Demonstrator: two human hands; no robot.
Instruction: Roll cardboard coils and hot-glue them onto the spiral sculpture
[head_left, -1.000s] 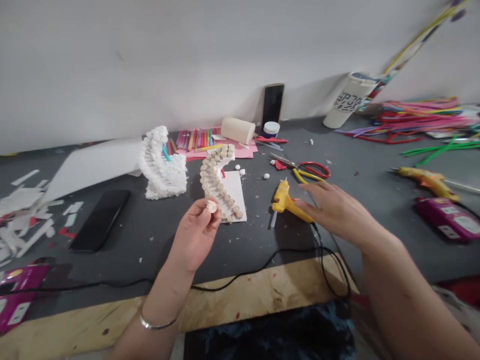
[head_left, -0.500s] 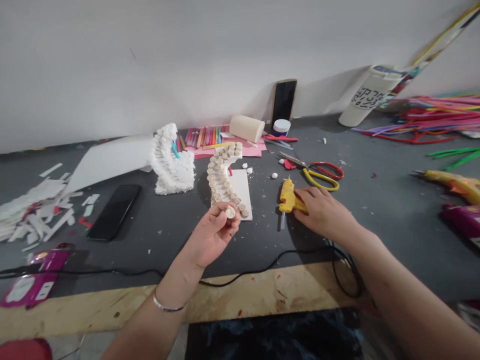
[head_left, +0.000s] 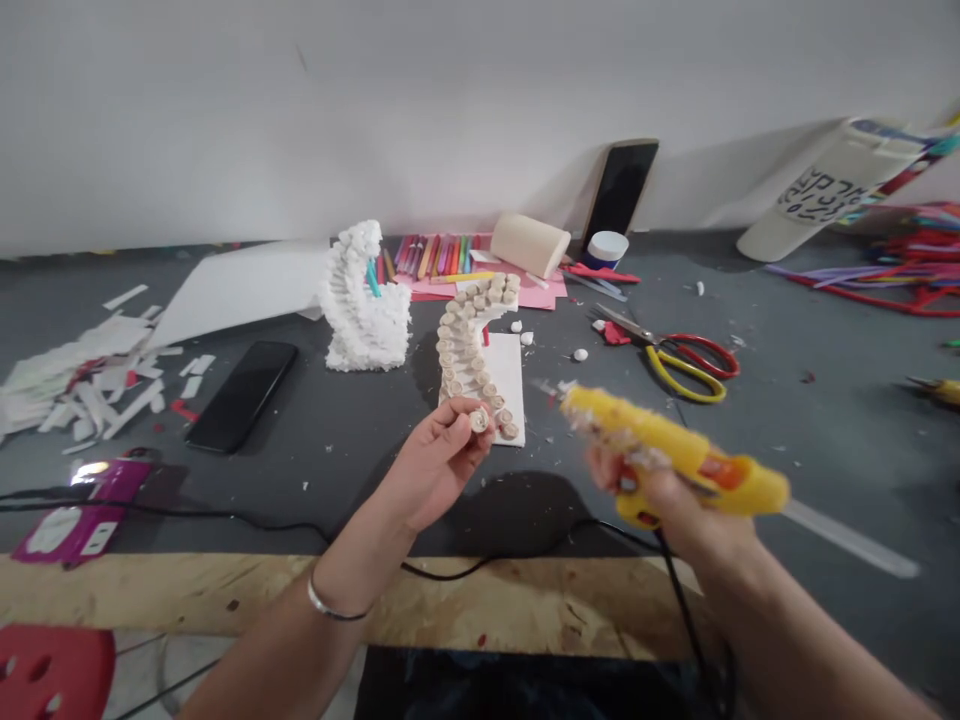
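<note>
My left hand (head_left: 439, 460) pinches a small round beige disc (head_left: 478, 420) between thumb and fingers, held just in front of a curved model built of similar discs (head_left: 469, 350) standing on a white card. My right hand (head_left: 679, 505) grips a yellow glue gun (head_left: 667, 450), lifted off the table with its nozzle pointing left toward the disc; the gun is blurred by motion. Its black cord (head_left: 465, 570) trails over the table's edge.
A white foam model (head_left: 360, 305) stands left of the disc model, a black phone (head_left: 241, 394) lies further left beside paper scraps (head_left: 82, 375). Red-and-yellow scissors (head_left: 675, 352), coloured pens (head_left: 435, 255), a second phone (head_left: 621, 190) against the wall and pipe cleaners (head_left: 900, 270) lie behind.
My right hand closed on the glue gun and lifted it off the table, swinging its nozzle toward the disc. The left hand kept holding the disc. The view shifted left.
</note>
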